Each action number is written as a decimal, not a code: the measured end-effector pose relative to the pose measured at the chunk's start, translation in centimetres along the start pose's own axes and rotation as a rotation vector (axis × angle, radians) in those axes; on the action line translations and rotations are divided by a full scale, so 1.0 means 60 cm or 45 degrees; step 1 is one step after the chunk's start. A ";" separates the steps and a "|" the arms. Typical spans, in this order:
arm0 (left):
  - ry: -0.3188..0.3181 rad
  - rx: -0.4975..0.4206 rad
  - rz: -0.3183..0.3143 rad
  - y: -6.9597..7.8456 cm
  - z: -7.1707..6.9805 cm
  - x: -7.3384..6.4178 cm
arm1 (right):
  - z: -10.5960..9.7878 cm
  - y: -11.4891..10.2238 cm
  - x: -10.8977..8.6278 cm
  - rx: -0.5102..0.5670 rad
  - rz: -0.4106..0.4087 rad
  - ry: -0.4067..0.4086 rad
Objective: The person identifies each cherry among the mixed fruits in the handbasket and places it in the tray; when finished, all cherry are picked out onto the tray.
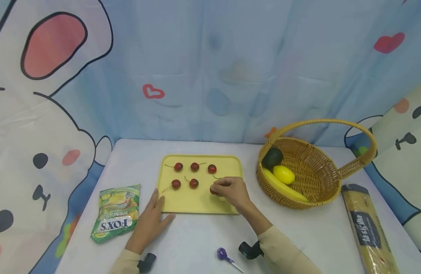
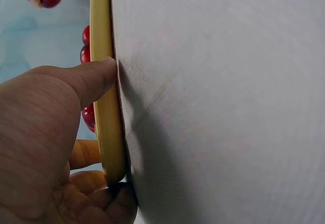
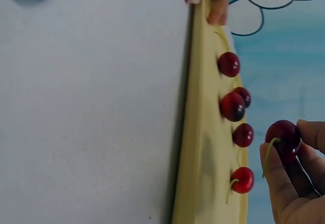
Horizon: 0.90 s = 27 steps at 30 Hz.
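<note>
A pale yellow tray [image 1: 193, 204] lies on the white table, with several dark red cherries [image 1: 194, 183] with stems spread in two rows. My right hand [image 1: 232, 190] pinches one cherry [image 3: 282, 135] between thumb and fingertips above the tray's right side; its green stem hangs down in the right wrist view. My left hand [image 1: 152, 219] holds the tray's near left corner, thumb against the front edge [image 2: 104, 107] and fingers at the left side. Part of the held cherry is hidden by my fingers in the head view.
A wicker basket [image 1: 321, 156] with a banana [image 1: 285, 189], a lemon [image 1: 284, 174] and a dark green avocado [image 1: 272, 158] stands right of the tray. A green Fox's bag [image 1: 117, 211] lies left, a pasta pack [image 1: 368, 228] far right, a purple lollipop [image 1: 222, 254] in front.
</note>
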<state>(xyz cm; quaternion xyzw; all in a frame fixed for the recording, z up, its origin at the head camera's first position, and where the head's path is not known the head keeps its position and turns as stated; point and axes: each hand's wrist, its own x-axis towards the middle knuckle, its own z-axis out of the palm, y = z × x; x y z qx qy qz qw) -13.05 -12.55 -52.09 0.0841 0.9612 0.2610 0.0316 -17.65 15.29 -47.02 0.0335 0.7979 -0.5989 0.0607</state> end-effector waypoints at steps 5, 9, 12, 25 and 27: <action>-0.001 -0.002 0.004 0.002 -0.002 0.000 | 0.016 0.006 0.026 -0.215 -0.034 0.098; 0.009 0.003 0.011 0.001 -0.002 0.000 | 0.021 0.016 0.042 -0.358 -0.054 0.157; 0.018 0.005 0.017 -0.001 -0.002 -0.001 | 0.028 0.024 0.051 -0.375 -0.067 0.167; 0.024 0.013 0.015 0.000 -0.001 -0.002 | 0.028 0.043 0.049 -0.329 -0.076 0.145; 0.016 0.013 0.011 0.000 -0.003 -0.002 | 0.022 0.039 0.043 -0.313 -0.072 0.133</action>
